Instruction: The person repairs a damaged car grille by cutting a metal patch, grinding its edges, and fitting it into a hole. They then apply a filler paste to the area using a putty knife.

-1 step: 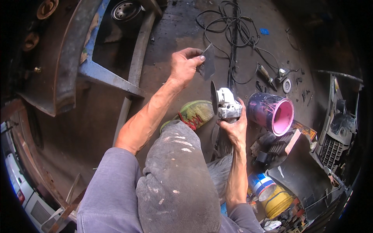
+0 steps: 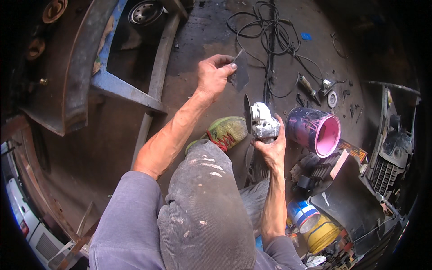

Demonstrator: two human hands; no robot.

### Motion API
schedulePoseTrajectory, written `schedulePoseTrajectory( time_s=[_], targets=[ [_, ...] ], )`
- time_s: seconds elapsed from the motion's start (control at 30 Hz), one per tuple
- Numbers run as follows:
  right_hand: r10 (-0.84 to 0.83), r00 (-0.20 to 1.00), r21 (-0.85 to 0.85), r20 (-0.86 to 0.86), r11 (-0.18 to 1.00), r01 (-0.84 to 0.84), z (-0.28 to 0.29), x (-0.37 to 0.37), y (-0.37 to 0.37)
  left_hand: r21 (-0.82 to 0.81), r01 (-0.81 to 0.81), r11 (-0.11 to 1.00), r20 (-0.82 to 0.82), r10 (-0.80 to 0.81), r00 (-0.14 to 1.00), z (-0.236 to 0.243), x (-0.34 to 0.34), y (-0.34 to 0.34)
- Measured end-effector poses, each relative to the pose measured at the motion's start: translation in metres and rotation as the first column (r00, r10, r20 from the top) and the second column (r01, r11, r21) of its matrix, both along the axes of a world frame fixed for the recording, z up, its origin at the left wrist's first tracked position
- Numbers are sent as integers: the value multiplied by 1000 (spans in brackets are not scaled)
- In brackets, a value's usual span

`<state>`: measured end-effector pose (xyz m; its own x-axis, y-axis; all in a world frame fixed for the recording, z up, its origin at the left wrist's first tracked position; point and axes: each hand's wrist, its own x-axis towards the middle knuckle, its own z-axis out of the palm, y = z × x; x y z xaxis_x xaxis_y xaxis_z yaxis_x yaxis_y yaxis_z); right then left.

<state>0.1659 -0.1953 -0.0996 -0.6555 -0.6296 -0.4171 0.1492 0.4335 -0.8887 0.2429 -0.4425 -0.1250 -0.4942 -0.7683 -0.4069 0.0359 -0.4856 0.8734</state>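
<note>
Between the thumb and fingers of my left hand (image 2: 213, 77) is a thin, dark, flat piece of sheet (image 2: 241, 74) with angular corners, tilted up on edge. My right hand (image 2: 273, 150) grips an angle grinder (image 2: 264, 120) by its body, partly hidden behind the fingers. The grinder's thin dark disc (image 2: 248, 113) stands upright, facing left, below the sheet piece and apart from it. Below the disc is my yellow-green shoe (image 2: 227, 131) with red laces.
A pink-lined bucket (image 2: 310, 130) lies on its side right of the grinder. Black cable (image 2: 281, 40) coils across the floor ahead. Loose tools and scraps lie at the right, with a blue-and-white can (image 2: 302, 215) nearer. A blue metal frame (image 2: 126, 90) stands at left.
The sheet piece in my left hand has shifted very slightly. The grinder and my right hand stay in place.
</note>
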Motion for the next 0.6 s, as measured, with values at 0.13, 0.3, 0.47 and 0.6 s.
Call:
schedulePoseTrajectory(
  time_s=[0.13, 0.3, 0.47, 0.6],
  targets=[
    [-107, 994, -43, -22, 993, 106, -4, 0, -7, 9, -65, 998, -1, 65, 998, -1, -5, 0],
    [-149, 988, -90, 46, 984, 153, 2, -7, -28, 28, -67, 997, -1, 67, 998, 5, -7, 10],
    [-179, 981, -116, 68, 976, 186, 0, 0, -36, 53, -66, 996, -16, 67, 998, -2, -11, 13],
    [-184, 980, -132, 73, 972, 193, 0, 3, -38, 61, -26, 998, -25, 28, 999, -2, -8, 13]
  ],
)
